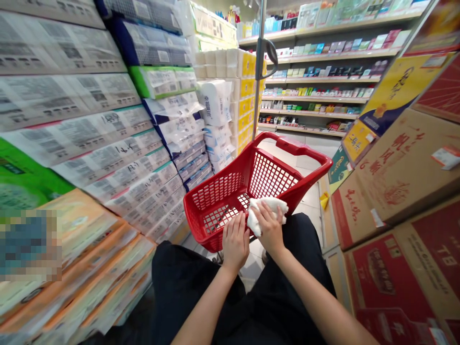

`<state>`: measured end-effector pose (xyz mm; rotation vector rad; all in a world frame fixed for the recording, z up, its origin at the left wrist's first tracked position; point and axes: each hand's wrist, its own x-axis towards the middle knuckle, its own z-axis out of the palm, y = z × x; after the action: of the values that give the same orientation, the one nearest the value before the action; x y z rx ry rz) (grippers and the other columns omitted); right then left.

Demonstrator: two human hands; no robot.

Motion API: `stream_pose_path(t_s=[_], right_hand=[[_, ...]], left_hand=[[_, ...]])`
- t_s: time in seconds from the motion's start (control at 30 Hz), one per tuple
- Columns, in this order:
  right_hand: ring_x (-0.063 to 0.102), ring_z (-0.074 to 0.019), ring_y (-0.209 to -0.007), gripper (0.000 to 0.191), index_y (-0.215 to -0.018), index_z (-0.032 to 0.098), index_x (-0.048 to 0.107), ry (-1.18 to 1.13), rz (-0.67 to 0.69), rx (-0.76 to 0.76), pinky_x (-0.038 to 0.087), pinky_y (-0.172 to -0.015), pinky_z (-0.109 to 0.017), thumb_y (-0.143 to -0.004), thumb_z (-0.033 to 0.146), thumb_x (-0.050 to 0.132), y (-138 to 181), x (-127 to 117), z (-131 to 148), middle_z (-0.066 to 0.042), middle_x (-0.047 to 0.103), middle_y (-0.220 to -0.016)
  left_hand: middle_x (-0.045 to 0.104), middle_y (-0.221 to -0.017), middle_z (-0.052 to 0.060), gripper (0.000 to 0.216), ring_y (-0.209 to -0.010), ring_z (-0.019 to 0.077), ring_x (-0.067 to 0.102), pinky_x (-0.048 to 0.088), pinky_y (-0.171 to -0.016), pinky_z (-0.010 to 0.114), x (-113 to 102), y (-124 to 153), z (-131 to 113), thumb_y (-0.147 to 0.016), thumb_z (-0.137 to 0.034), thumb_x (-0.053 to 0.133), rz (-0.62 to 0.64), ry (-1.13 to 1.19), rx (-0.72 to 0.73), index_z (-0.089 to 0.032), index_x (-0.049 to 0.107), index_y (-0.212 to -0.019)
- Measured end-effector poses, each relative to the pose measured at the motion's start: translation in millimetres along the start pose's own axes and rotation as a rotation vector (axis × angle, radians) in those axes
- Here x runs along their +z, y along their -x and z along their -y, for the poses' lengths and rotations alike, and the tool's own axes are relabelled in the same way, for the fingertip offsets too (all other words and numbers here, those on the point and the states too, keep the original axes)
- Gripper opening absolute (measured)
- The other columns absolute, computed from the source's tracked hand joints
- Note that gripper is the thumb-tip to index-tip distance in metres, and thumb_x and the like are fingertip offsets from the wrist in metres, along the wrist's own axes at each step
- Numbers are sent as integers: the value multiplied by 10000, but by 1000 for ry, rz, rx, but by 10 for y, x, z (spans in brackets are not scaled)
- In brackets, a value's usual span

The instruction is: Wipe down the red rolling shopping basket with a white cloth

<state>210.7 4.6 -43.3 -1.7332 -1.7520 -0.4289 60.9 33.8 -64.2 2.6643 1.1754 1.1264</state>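
A red plastic shopping basket (230,191) stands on the floor in front of my knees, tilted toward me. My left hand (235,242) rests on its near rim, fingers curled over the edge. My right hand (269,227) presses a white cloth (266,207) against the basket's near right edge, fingers closed on it. The basket's inside looks empty through its mesh walls.
Stacked packs of tissue paper (108,143) wall the left side. Cardboard boxes (398,191) pile up on the right. A metal pole (259,67) rises behind the basket. Store shelves (319,81) with small goods line the back across a tiled aisle.
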Motion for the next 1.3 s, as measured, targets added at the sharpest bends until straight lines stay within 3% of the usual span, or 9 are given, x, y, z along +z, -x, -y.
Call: stream_pose_path(t_s=[0.13, 0.27, 0.47, 0.63, 0.8, 0.93, 1.07, 1.2, 1.3], right_hand=[[453, -224, -1376, 563, -1445, 296, 457, 13, 61, -115, 18, -1207, -500, -903, 142, 458, 26, -58, -85, -50, 540, -1452], [477, -215, -1356, 495, -1413, 285, 500, 119, 97, -230, 30, -1211, -476, -928, 190, 471, -129, -373, -695, -53, 543, -1449], [493, -248, -1341, 534, -1417, 282, 493, 306, -42, -126, 46, -1193, -524, -894, 181, 480, -366, -764, -1451, -65, 573, -1417], [447, -271, -1380, 479, -1369, 254, 541, 242, -174, 116, 81, -1178, -548, -899, 191, 468, -257, -448, -991, -84, 569, -1418], [440, -245, -1387, 533, -1418, 264, 492, 36, -28, 27, 25, -1196, -520, -897, 153, 458, -13, -58, -146, -74, 554, -1435], [444, -231, -1385, 583, -1459, 298, 439, -3, 45, -64, -14, -1203, -507, -900, 136, 465, 79, -16, 34, -58, 529, -1460], [485, -216, -1353, 525, -1422, 307, 488, 78, 52, -151, -24, -1207, -500, -918, 162, 468, -21, -244, -464, -40, 551, -1441], [485, -234, -1352, 487, -1396, 286, 519, 219, -27, -84, -1, -1202, -518, -921, 190, 478, -224, -596, -1154, -60, 558, -1432], [478, -244, -1358, 469, -1375, 286, 537, 259, -84, -14, 26, -1196, -533, -916, 205, 493, -322, -706, -1350, -57, 561, -1430]], left_hand=[[475, -1505, 103, 547, -1384, 247, 423, 286, -1157, 424, -4, 12, 9, -996, -267, 369, 15, -17, 9, -161, 300, -1528], [479, -1503, 97, 558, -1394, 242, 414, 279, -1163, 413, 0, 13, -4, -995, -263, 370, 11, -26, -9, -160, 280, -1536], [423, -1546, 79, 582, -1417, 235, 386, 273, -1168, 400, -18, 17, 7, -999, -262, 361, 30, -33, 1, -176, 217, -1557], [380, -1571, 59, 612, -1439, 235, 364, 294, -1169, 404, -50, 24, 6, -995, -279, 386, 42, -41, 8, -196, 177, -1565], [342, -1588, 66, 634, -1461, 241, 333, 320, -1169, 425, -89, 13, -31, -989, -276, 394, 63, -65, -4, -197, 148, -1568], [325, -1593, 82, 644, -1461, 244, 335, 342, -1159, 429, -130, 3, -55, -982, -244, 383, 73, -106, 17, -185, 127, -1571], [328, -1590, 88, 660, -1467, 240, 322, 358, -1153, 424, -152, -8, -66, -985, -259, 386, 88, -141, 19, -166, 98, -1571], [325, -1591, 83, 672, -1466, 232, 323, 365, -1153, 409, -146, -14, -66, -987, -290, 401, 100, -163, 17, -159, 94, -1571], [305, -1599, 86, 664, -1475, 228, 303, 355, -1163, 405, -150, -15, -78, -991, -293, 386, 130, -210, 17, -139, 96, -1569]])
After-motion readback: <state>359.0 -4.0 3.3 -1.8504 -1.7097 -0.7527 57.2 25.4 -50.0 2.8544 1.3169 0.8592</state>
